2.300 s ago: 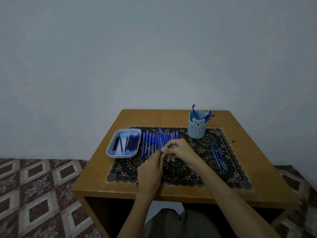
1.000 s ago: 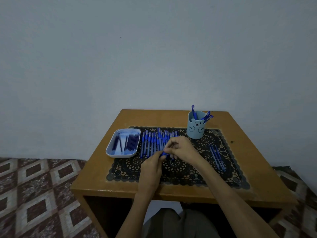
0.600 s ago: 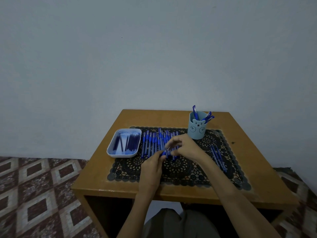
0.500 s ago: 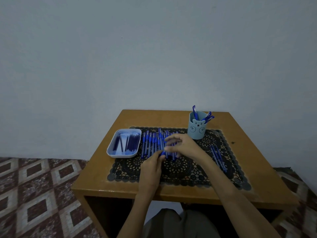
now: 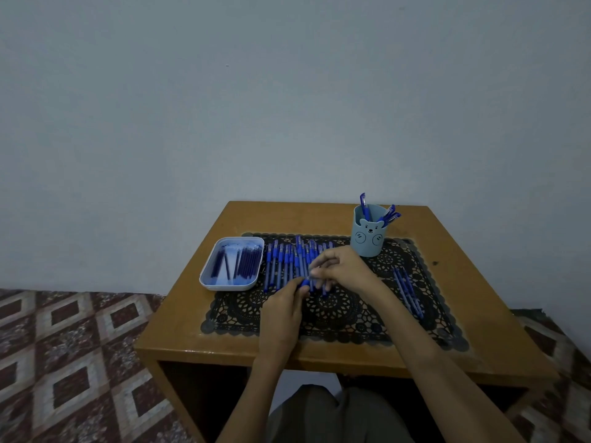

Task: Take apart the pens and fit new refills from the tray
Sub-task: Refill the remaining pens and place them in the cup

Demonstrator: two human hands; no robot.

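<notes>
Pen (image 5: 305, 282) seemingly pinched between left hand (image 5: 280, 314) and right hand (image 5: 347, 270).

Blue pens (image 5: 289, 262), black lace mat (image 5: 335, 310) (floral rings), pale-blue bear-faced cup (image 5: 366, 235)

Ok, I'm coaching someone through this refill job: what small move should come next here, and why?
Probably twist or pull the hands apart to open the pen. The left hand pinches its near end and the right hand its far part, over the row of pens. It seems not yet apart, though it is small. Refills lie in the tray.
</notes>
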